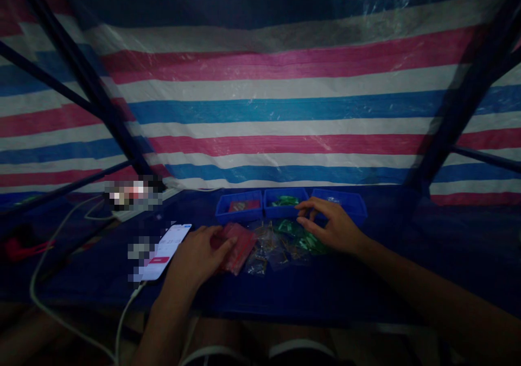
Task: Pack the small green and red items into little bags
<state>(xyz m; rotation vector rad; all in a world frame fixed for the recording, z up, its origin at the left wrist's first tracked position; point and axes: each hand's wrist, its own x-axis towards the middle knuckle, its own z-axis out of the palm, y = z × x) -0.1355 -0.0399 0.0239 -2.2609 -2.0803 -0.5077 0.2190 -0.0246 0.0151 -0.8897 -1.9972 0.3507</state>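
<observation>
My left hand rests at the left edge of a pile of red plastic packets, its thumb stretched over them and apart from the fingers. Clear small bags with thin brass-coloured pieces inside lie beside the red ones. Above some green packets, at the right of the pile, hovers my right hand. Its fingers are bent, with a gap between thumb and forefinger, and nothing shows in it. The fingertips are close to the middle blue bin, which contains green packets.
A left blue bin holds reddish packets; a right blue bin is partly behind my right hand. A lit phone with a white cable lies at left. Behind the blue table hangs a striped sheet between dark posts.
</observation>
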